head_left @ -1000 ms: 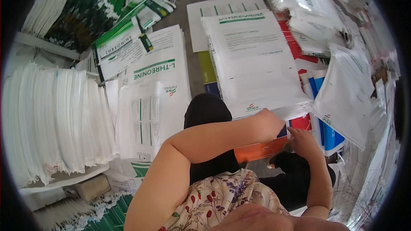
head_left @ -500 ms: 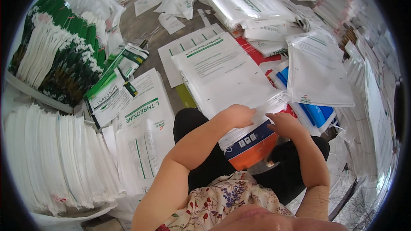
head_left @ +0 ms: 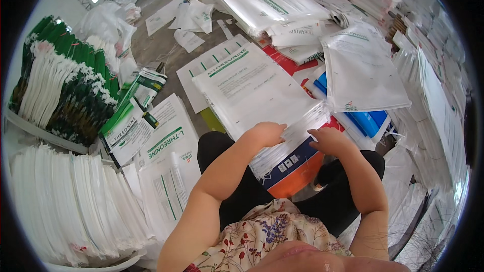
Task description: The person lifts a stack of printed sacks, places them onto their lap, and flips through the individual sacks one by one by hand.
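Note:
A stack of white woven plastic bags with green and grey print lies before me, its near edge frayed and fanned into layers. My left hand rests on the left part of that edge, fingers pointing right and slightly apart. Opposite it, my right hand is at the right part of the edge, its thumb and forefinger apart. A gap showing the bag edges lies between the hands. Neither hand visibly grips a bag, though some fingertips are hard to make out. Under the stack, between my knees, shows a blue and orange printed bag.
Upright bundles of white bags and green bags stand at the left. More printed bags lie beside my left knee. At the right are a loose white bag, blue bags and tall bag piles. Scraps litter the floor ahead.
My view has tilted up and shifted slightly, so the scene sits lower on the left and higher on the right. My hands are a little farther apart at the stack's edge.

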`<move>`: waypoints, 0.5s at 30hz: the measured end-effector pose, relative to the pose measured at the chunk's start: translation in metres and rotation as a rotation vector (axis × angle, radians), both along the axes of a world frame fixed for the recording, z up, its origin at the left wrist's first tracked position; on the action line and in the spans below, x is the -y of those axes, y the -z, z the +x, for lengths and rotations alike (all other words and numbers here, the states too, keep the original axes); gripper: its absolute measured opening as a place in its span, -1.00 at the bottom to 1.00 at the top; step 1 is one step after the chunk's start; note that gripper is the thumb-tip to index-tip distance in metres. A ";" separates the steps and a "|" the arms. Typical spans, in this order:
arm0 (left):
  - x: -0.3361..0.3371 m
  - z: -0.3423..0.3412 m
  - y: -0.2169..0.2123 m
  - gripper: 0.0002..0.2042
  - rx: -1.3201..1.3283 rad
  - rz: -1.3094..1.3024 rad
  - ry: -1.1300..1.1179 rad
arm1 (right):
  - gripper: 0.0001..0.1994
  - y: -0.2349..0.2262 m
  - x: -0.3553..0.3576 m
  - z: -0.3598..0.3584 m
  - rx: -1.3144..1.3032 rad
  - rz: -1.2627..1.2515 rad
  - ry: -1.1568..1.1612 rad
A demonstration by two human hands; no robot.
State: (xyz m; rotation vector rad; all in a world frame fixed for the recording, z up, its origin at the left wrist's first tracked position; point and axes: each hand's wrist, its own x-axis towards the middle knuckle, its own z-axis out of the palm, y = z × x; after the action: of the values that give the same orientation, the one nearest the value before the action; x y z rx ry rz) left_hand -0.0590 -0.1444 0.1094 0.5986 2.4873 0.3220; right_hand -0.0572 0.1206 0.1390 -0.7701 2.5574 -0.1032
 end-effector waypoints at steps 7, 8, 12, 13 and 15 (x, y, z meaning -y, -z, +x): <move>0.009 0.011 -0.021 -0.37 -0.102 0.073 0.032 | -0.51 -0.003 -0.009 0.030 -0.273 0.146 -0.236; 0.013 0.014 -0.023 -0.37 -0.096 0.107 0.050 | -0.51 -0.007 -0.009 0.033 -0.256 0.005 -0.312; 0.005 0.016 -0.038 -0.37 -0.061 0.266 0.112 | -0.52 0.002 -0.005 0.023 -0.061 -0.302 -0.362; 0.003 0.014 -0.039 -0.36 -0.109 0.323 0.157 | -0.50 0.015 -0.007 0.019 -0.027 -0.260 -0.337; 0.005 0.007 -0.027 -0.35 0.012 0.428 0.127 | -0.45 0.017 0.003 0.008 0.218 0.021 -0.342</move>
State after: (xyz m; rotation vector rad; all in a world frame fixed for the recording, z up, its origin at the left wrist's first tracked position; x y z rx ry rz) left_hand -0.0520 -0.1493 0.1359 0.9159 2.3648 0.8150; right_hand -0.0492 0.1181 0.1215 -1.1102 2.1869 -0.0469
